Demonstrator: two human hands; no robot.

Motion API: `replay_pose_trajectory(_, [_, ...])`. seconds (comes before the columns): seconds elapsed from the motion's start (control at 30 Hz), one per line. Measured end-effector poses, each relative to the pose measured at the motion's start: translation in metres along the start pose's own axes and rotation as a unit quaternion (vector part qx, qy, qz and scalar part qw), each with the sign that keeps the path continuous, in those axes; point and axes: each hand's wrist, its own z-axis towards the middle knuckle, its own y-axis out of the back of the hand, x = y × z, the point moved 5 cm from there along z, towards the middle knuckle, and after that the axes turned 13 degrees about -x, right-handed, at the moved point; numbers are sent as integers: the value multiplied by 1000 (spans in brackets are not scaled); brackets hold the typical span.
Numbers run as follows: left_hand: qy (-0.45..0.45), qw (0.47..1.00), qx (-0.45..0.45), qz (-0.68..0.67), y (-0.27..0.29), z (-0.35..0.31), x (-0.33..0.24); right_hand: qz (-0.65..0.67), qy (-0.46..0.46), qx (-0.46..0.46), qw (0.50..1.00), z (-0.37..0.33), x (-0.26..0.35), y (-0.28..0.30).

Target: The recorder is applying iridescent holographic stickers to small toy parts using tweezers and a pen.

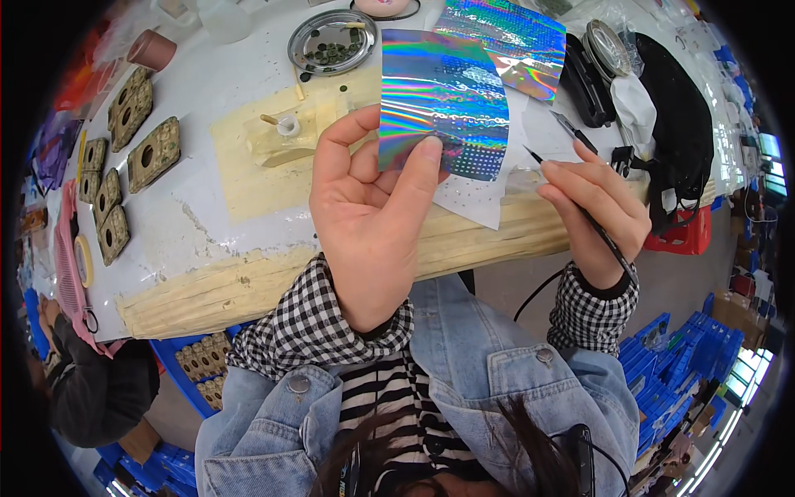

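My left hand (368, 224) pinches a shiny holographic sheet (443, 99) between thumb and fingers, raised above the table. Rows of tiny dots show on the sheet's lower right part. In my right hand (600, 207) is a slim black pointed tool (611, 242), which looks like tweezers, held like a pen. Its tip is just right of the sheet, apart from it. A second holographic sheet (534, 50) lies behind the first. Under the raised sheet, a white sheet with small specks (476, 203) rests at the table's edge.
Several camouflage-patterned pieces with holes (155, 155) lie at the left. A round metal dish (331, 41) holds small dark green pieces. A small white cup (287, 126) stands on yellowish tape. A black case (590, 91) and black bag (675, 116) are at the right.
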Motion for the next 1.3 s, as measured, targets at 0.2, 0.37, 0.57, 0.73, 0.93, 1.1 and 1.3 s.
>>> replay_pose_trajectory(0.2, [-2, 1000, -2, -2, -2, 1, 1, -21, 21, 51, 998, 0, -1, -9])
replay_pose_trajectory(0.37, [6, 1000, -6, -2, -1, 0, 0, -15, 13, 69, 997, 1, -2, -10])
replay_pose_trajectory(0.57, [11, 1000, -7, -6, -2, 0, 0, -8, 2, 71, 997, 2, -4, -11])
replay_pose_trajectory(0.73, [9, 1000, 0, -4, -1, 1, 1, -2, -29, 57, 998, 3, -6, -8])
replay_pose_trajectory(0.93, [15, 1000, 0, -6, -3, 1, 0, 19, -55, 0, 998, 5, -3, 6])
replay_pose_trajectory(1.1, [16, 1000, 16, 11, -4, -1, 0, 90, -39, -103, 990, 4, 19, 14])
replay_pose_trajectory(1.3, [9, 1000, 13, 17, -3, -1, 1, 107, 49, -46, 992, 15, 45, -20])
